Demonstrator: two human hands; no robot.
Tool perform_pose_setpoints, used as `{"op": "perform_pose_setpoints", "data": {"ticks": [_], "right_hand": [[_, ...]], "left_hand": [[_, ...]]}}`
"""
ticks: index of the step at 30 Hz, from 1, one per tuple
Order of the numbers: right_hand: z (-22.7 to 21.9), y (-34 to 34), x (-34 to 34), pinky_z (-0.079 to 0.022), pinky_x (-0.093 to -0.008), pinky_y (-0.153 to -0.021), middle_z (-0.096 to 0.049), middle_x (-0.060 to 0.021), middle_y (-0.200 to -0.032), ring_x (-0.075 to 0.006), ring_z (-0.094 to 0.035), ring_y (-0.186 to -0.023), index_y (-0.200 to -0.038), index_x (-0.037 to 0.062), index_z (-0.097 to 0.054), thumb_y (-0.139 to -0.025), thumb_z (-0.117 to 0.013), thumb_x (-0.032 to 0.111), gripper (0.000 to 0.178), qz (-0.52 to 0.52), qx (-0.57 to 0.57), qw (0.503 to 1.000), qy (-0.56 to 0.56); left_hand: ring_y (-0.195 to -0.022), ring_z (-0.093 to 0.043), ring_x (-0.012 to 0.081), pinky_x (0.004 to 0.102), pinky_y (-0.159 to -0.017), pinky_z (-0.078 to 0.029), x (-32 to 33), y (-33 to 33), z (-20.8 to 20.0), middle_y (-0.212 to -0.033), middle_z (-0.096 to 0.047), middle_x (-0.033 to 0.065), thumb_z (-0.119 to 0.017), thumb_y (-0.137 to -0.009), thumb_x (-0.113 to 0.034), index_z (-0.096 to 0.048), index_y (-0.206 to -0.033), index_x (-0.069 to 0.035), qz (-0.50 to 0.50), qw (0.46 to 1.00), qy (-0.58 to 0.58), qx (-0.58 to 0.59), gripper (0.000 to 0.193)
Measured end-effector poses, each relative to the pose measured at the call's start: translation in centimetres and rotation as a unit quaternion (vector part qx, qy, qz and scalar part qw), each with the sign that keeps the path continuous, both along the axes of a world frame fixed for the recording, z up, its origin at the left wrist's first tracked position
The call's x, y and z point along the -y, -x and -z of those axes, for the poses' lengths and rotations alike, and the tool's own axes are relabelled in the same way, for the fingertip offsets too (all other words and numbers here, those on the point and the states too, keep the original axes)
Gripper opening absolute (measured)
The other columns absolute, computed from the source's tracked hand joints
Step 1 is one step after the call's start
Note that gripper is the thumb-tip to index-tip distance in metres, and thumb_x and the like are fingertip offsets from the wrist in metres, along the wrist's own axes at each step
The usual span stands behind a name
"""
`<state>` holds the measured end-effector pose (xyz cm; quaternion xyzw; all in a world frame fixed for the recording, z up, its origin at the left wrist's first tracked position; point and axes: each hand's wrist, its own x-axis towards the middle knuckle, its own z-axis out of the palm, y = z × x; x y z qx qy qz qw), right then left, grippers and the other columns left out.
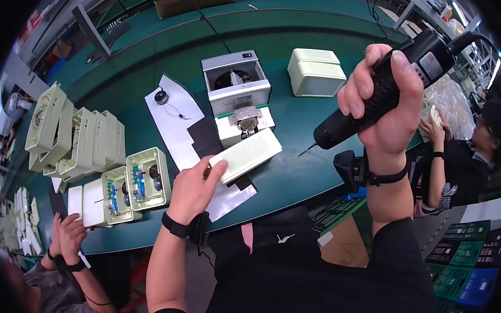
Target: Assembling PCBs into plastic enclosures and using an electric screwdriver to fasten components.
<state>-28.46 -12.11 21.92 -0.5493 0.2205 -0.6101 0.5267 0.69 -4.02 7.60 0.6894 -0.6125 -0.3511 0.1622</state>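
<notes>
My right hand point(393, 99) is wrapped round a black corded electric screwdriver point(354, 113), raised over the right part of the bench. Its thin bit points down and left, touching nothing. My left hand point(195, 188) grips the left end of a cream plastic casing point(249, 155), its finely perforated face upward and tilted. Just behind the casing stands a white block with a metal bracket point(247, 119) on top. Beyond that is a grey open-topped machine point(235, 80) with a red switch.
Two open casings with circuit boards point(147, 180) stand left, near stacked cream housings point(92, 140). A small round speaker point(161, 97) lies on white paper point(173, 118). A closed cream box point(315, 72) sits back right. Co-workers' hands point(71, 239) point(434, 127) are at either side.
</notes>
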Motion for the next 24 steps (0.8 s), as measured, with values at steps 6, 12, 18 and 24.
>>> {"op": "perform_pose_setpoints", "data": {"ticks": [6,12,18,24], "right_hand": [[1.1,1.4,-0.1,-0.045,-0.0316,-0.055,-0.054,-0.0036,-0.073,-0.014,-0.05,-0.051,-0.11,0.0049,-0.054,-0.108,-0.048,0.041,0.036,0.003,0.006,1.0,-0.005],[2.3,2.9,0.1,-0.045,-0.0317,-0.054,-0.053,-0.0034,-0.073,-0.0141,-0.05,-0.05,-0.111,0.007,-0.052,-0.108,-0.049,0.041,0.034,0.04,0.012,0.999,-0.024],[3.2,7.2,-3.2,-0.046,-0.0325,-0.053,-0.053,-0.0033,-0.072,-0.0147,-0.051,-0.049,-0.11,0.0082,-0.049,-0.108,-0.049,0.042,0.034,0.082,0.049,0.995,-0.004],[3.8,11.5,-7.4,-0.047,-0.0325,-0.051,-0.052,-0.0038,-0.071,-0.015,-0.05,-0.047,-0.11,0.0073,-0.047,-0.106,-0.053,0.041,0.035,0.132,0.074,0.988,0.036]], "left_hand": [[-0.098,-0.073,0.0389,0.0449,-0.088,-0.057,1.0,-0.9,-0.1,-0.101,-0.076,0.0179,-0.057,-0.104,-0.051,-0.065,-0.133,-0.005,0.011,0.999,-0.014,0.041,0.055],[-0.11,-0.069,0.0404,0.0445,-0.093,-0.057,0.2,0.3,0.5,-0.123,-0.07,0.0209,-0.078,-0.091,-0.03,-0.062,-0.133,-0.004,0.043,0.977,0.205,-0.04,0.052],[-0.113,-0.071,0.0367,0.0398,-0.098,-0.058,0.5,6.1,-0.9,-0.126,-0.069,0.0193,-0.087,-0.08,-0.014,-0.06,-0.138,-0.005,0.143,0.952,0.268,-0.035,0.064],[-0.121,-0.066,0.0406,0.0459,-0.101,-0.055,6.7,15.9,2.4,-0.131,-0.066,0.0213,-0.084,-0.084,-0.017,-0.051,-0.144,-0.005,0.203,0.936,0.28,-0.064,0.069]]}}
